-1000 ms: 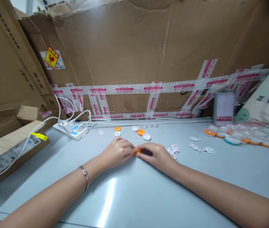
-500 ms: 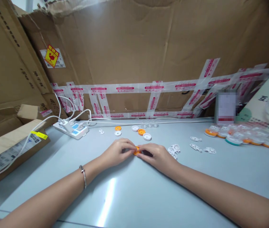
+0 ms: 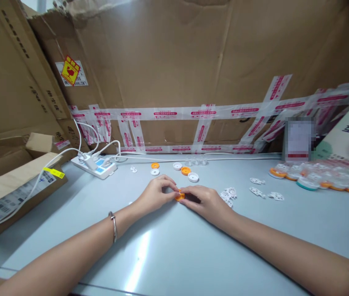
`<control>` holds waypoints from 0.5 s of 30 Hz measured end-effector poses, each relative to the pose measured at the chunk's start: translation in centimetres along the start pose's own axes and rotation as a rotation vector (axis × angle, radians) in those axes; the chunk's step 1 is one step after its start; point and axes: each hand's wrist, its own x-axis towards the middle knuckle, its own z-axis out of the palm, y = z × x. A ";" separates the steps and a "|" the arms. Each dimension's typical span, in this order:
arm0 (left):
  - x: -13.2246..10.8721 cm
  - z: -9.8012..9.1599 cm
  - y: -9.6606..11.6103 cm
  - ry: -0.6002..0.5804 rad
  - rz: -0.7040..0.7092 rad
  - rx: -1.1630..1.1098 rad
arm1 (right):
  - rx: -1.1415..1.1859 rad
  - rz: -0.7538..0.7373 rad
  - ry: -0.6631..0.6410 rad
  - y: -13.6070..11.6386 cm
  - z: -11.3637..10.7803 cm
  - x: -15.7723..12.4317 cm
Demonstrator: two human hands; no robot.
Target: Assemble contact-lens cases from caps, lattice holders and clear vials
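Between both hands, low over the table, is a small round orange plastic cap [image 3: 179, 197]. My left hand [image 3: 159, 192] pinches its left side with thumb and fingertips. Opposite, my right hand [image 3: 203, 198] grips the right side the same way. The fingers cover much of the cap, so its inside is hard to make out. Just beyond lie another orange cap [image 3: 186, 170], a white cap [image 3: 193, 177] and a second white cap [image 3: 177, 166]. Flat white perforated plastic pieces [image 3: 227, 196] lie in a cluster beside my right hand.
Further left are an orange ring-shaped cap [image 3: 155, 165], a white one [image 3: 155, 172] and small white bits [image 3: 133, 169]. Clear domes [image 3: 196, 161] stand at the back. Assembled pieces [image 3: 313, 179] crowd the right. A power strip [image 3: 95, 166] and open carton [image 3: 23, 181] occupy the left.
The view has shifted slightly, so everything appears a little further right. Both hands still hold the orange cap, with the left fingertips slightly repositioned on it.
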 end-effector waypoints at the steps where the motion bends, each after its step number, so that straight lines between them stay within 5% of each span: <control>1: 0.0 0.1 0.0 0.003 -0.006 0.013 | -0.001 -0.010 0.004 0.1 0.1 0.0; 6: 0.1 -0.2 0.0 -0.003 -0.015 0.055 | 0.012 -0.033 0.011 0.2 0.2 0.0; 15: -0.9 -2.5 1.3 -0.211 0.246 0.376 | 0.023 -0.003 0.013 -0.1 0.0 -0.1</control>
